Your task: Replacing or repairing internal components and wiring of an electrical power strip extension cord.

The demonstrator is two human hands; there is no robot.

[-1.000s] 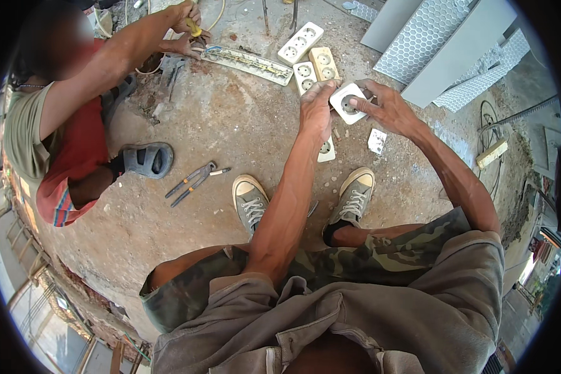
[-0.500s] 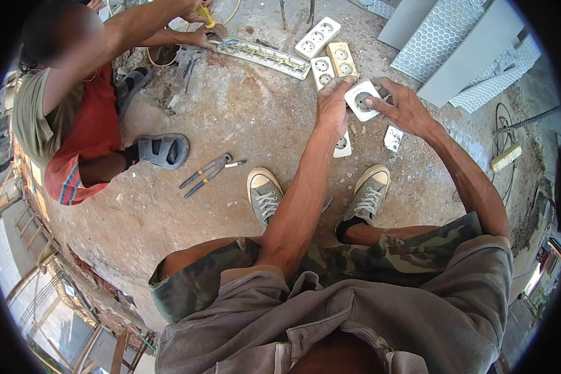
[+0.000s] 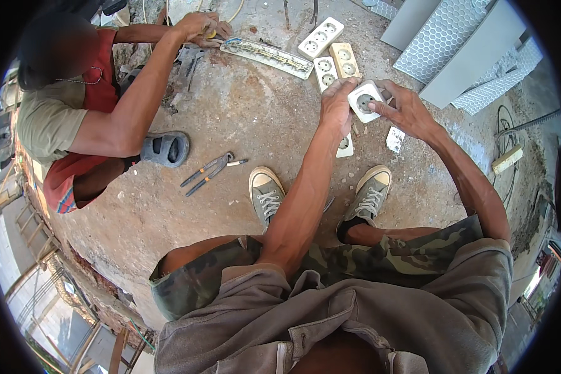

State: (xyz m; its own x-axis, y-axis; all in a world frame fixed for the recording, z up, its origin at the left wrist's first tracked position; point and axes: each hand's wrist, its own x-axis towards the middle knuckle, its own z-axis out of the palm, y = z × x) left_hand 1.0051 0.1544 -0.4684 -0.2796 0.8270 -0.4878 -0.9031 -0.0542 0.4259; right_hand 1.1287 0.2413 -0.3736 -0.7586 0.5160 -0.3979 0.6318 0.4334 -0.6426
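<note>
A white square wall socket [image 3: 363,98] with a grey round centre is held up between both my hands above the ground. My left hand [image 3: 337,105] is closed on its left edge. From the right, my right hand [image 3: 406,107] grips it, thumb pressed on the socket's face and fingers behind it. Past my hands lie a cream socket block [image 3: 345,60], a white two-hole block [image 3: 325,72] and a longer white block [image 3: 321,37]. Below my left hand, another white socket piece [image 3: 345,146] shows in part. A small white part [image 3: 394,139] lies under my right hand.
At the left a squatting co-worker [image 3: 50,124] handles an opened long socket strip [image 3: 268,57]. Orange-handled pincers [image 3: 207,172] lie between us. Grey and honeycomb panels [image 3: 442,43] lean at the upper right. A cream block [image 3: 507,159] with dark cable lies at the right.
The co-worker's near arm has come down and bent, with the hands closer together at the strip's end. My hands keep nearly the same hold on the socket.
</note>
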